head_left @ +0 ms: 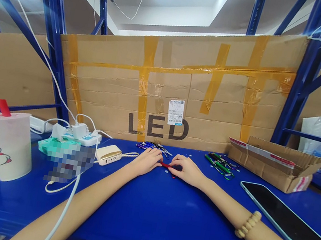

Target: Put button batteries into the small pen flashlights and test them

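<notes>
At the counter (136, 219), one piece is in work: a slim red pen-like item (166, 165), located between the two hands, low over the counter's far half. The fingers of the left hand (147, 161) are closed on its left end; those of the right hand (188, 171) grip the dark end opposite. Handling of this piece is judged under way and not complete, as neither hand has let go.

Two loose groups lie outside the grasp: blue and silver pen-like pieces (147, 146) just beyond the left hand, and green pen-like pieces (219, 164) to the right, near an open cardboard box (260, 164). Which group is finished and which is outstanding cannot be determined; neither can a count be made.

Condition of the red item: narrow, roughly level, bright red along its exposed middle, with a thicker dark section at the right. Its ends are covered by the fingers; no damage is discernible at this scale.
</notes>
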Action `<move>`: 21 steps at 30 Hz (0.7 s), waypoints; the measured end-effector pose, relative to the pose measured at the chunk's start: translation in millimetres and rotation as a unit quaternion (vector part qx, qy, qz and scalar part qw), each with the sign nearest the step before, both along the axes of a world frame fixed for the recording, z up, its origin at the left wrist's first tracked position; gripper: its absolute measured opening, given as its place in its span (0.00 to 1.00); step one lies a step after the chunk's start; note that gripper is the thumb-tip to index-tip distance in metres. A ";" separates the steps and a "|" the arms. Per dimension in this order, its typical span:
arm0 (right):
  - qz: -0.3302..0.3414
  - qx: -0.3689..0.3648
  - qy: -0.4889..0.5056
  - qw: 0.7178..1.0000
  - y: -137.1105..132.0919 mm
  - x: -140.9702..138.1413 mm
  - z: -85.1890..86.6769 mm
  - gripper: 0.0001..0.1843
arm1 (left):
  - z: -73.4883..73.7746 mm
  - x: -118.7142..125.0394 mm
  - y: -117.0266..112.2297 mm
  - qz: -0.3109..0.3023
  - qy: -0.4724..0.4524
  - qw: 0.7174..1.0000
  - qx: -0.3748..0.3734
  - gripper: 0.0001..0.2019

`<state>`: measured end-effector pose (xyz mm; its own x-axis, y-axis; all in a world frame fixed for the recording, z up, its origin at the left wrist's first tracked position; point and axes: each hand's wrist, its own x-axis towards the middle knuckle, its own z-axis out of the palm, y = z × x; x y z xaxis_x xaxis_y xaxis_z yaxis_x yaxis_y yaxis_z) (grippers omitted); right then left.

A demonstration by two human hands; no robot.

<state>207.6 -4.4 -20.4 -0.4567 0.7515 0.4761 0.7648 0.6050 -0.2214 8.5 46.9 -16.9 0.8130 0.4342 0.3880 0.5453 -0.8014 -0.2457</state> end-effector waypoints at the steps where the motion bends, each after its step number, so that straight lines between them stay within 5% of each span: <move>1: -0.002 0.000 0.011 1.000 0.8 0.2 -0.9 0.11 | 0.4 0.5 -0.6 0.000 0.002 1.000 0.010 0.11; 8: -0.037 -0.047 0.076 0.995 2.1 0.6 -2.6 0.06 | -0.2 0.1 -2.4 -0.005 -0.002 0.999 0.044 0.16; 13: -0.054 -0.010 0.059 0.997 1.5 0.8 -1.4 0.04 | -2.3 -0.3 -0.8 -0.038 0.016 0.997 0.064 0.17; 21: 0.015 -0.084 0.119 0.989 8.1 -3.6 -8.2 0.18 | -0.7 1.3 -3.0 -0.013 0.012 0.994 0.111 0.15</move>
